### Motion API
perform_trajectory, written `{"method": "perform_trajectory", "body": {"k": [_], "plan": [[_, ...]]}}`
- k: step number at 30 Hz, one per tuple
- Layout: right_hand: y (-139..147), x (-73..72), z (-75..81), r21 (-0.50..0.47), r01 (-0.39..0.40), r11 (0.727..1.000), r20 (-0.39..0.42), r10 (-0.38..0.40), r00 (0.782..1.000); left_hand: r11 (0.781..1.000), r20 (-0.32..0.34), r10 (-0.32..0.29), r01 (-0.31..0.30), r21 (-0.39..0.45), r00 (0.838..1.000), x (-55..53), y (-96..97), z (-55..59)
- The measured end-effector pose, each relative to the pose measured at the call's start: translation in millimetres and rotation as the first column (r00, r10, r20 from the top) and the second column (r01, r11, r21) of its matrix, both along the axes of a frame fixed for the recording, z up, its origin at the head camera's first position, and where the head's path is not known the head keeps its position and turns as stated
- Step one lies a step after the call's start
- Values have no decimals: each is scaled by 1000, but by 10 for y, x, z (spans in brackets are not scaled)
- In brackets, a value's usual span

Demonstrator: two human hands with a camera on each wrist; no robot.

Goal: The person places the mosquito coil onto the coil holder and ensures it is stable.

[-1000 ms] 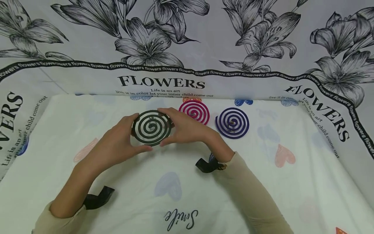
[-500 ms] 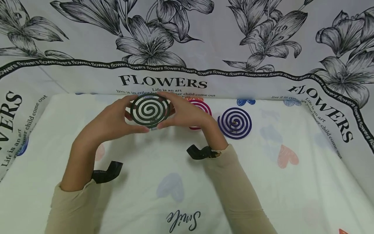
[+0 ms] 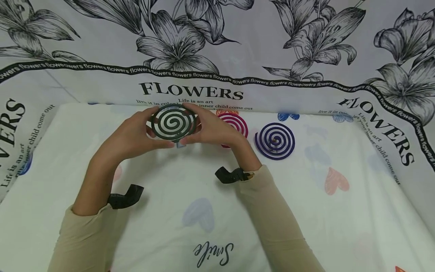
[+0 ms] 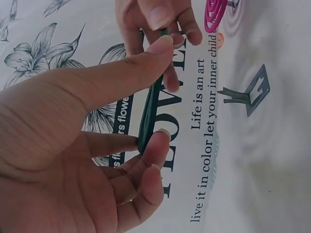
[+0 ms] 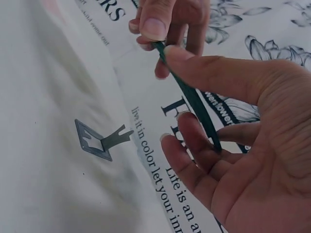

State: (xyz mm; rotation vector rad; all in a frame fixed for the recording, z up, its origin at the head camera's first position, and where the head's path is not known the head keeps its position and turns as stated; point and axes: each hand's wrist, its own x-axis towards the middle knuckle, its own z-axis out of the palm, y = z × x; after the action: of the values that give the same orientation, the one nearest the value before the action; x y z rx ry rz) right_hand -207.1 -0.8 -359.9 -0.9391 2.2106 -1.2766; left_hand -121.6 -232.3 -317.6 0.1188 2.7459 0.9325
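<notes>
My left hand [image 3: 130,135] and right hand [image 3: 215,127] hold a dark green mosquito coil [image 3: 174,122] from its two sides, tilted toward the head camera. Both wrist views show the coil [image 4: 149,116] almost edge-on, pinched between thumbs and fingers, raised off the cloth. Below it on the cloth stands a small metal coil stand [image 5: 116,139], its forked prong upright and apart from the coil. Just beyond my right hand is a pink coil [image 3: 240,122], partly hidden by that hand. A purple coil [image 3: 274,141] sits farther right.
A white cloth [image 3: 163,226] with printed hearts covers the surface. Behind it rises a flower-printed backdrop [image 3: 258,56] with lettering. Black camera mounts [image 3: 126,196] stick out at both wrists.
Both hands have carried the green coil up and away from me, tilting it more upright. Over the last half second they shift only slightly. The pink and purple coils stay in place.
</notes>
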Motion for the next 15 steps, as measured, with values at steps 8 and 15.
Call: {"method": "perform_trajectory", "body": {"k": [8,15], "plan": [[-23,15,-53,-88,62,994,126,-51,991,999,65,43,-44,19,997,-41,25,-38],[-51,10,-100,-174,115,978,275,-64,959,997,105,69,-73,38,992,-58,47,-69]]}}
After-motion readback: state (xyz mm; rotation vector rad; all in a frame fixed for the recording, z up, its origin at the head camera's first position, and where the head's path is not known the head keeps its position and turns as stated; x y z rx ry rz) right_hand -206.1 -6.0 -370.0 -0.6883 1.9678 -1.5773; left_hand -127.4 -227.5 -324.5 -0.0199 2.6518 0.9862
